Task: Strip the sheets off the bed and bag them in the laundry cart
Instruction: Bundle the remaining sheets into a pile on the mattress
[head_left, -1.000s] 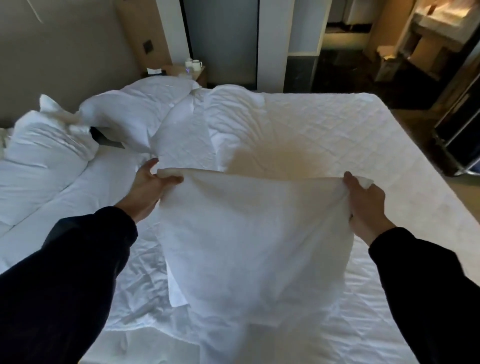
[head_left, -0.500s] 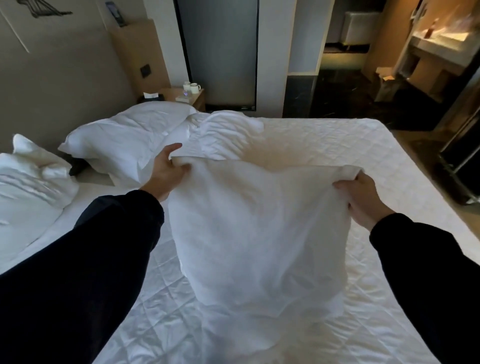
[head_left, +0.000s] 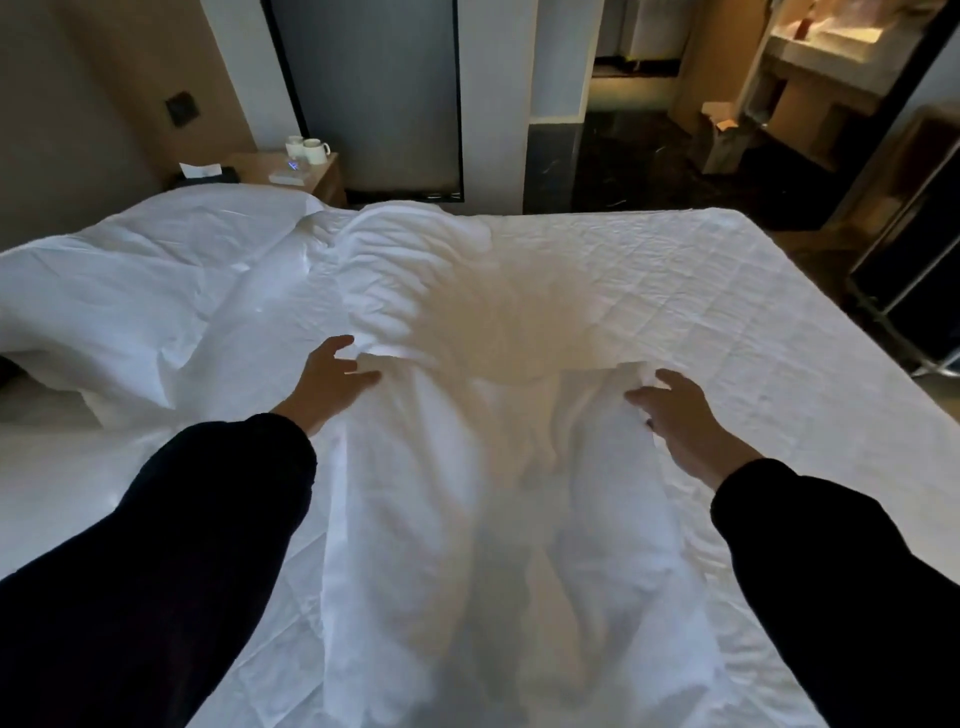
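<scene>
Head view: the fingers of the left hand (head_left: 332, 387) are spread and nearly straight, with the thumb raised apart. Their tips touch one upper corner of the white linen (head_left: 441, 519) and do not curl around it. The right hand (head_left: 685, 426) reaches with stretched fingers to the other upper corner. A small bunch of cloth sits at its fingertips, and I cannot tell if the thumb pinches it.

Between the two hands the top edge of the linen sags. From there the blurred linen hangs down toward the person, over the bed (head_left: 727, 312). Behind both hands come dark sleeves (head_left: 182, 545).

Just beyond the fingertips lies crumpled white bedding (head_left: 415, 260) on the quilted mattress cover. Farther out from the left fingers rests a large pillow (head_left: 130, 291). Well beyond it stands a bedside table (head_left: 322, 176) with two white mugs (head_left: 311, 149).
</scene>
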